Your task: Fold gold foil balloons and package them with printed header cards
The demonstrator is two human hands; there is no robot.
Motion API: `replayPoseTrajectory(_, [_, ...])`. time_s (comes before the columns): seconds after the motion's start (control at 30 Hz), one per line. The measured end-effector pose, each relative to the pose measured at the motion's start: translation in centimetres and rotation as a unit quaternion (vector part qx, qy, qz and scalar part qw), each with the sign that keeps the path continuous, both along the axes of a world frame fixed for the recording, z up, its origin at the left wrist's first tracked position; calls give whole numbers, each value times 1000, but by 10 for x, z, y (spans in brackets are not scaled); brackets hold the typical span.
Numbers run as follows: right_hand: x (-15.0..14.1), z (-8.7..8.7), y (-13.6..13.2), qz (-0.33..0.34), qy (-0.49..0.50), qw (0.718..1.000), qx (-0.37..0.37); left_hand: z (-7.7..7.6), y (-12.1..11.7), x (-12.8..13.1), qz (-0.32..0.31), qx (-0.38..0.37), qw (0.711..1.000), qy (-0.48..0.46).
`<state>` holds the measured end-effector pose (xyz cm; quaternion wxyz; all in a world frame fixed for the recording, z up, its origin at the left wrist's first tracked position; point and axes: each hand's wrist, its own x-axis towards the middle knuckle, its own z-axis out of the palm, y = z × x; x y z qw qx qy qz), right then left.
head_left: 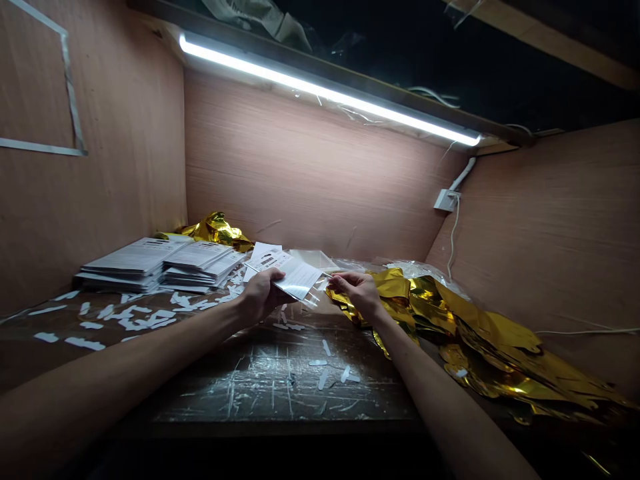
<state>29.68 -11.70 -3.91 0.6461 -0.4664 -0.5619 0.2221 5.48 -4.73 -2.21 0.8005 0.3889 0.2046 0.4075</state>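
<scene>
My left hand (263, 293) is closed on a white printed card packet (299, 279) with a hang slot, thumb on top, held tilted above the table. At the packet's right end, my right hand (359, 292) pinches a thin, pale, straw-like piece (326, 275) between thumb and fingertips. How far that piece reaches into the packet is hidden. Behind the held packet shows another white printed card (261, 252). Gold foil balloons (397, 287) lie flat right behind and beside my right hand.
Stacks of white printed packets (125, 257) stand at the left, with crumpled gold foil (217, 230) behind. White paper scraps (145, 320) litter the scratched table (250, 387). More flat gold foil (490, 340) spreads along the right. A tube light (325, 87) hangs above; a white cable (454, 240) runs down the wall.
</scene>
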Motion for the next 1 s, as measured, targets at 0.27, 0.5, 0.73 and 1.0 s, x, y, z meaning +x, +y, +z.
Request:
replayPoseTrajectory(0.27, [15,-1,2,23,-18,1000,-9,-1,5,-3,-13,-4,1000,24])
replayPoseTrajectory(0.5, [14,-10,5,15,-81,997,-7,-5,-3,-1,-77,36,994,65])
replayPoseTrajectory(0.73, [8,-9,4,37,-77,996,-23,-6,0,-3,-78,78,989,95])
replayPoseTrajectory(1.0, [1,-5,-3,95,42,987,-123,-8,11,-4,-75,73,989,102])
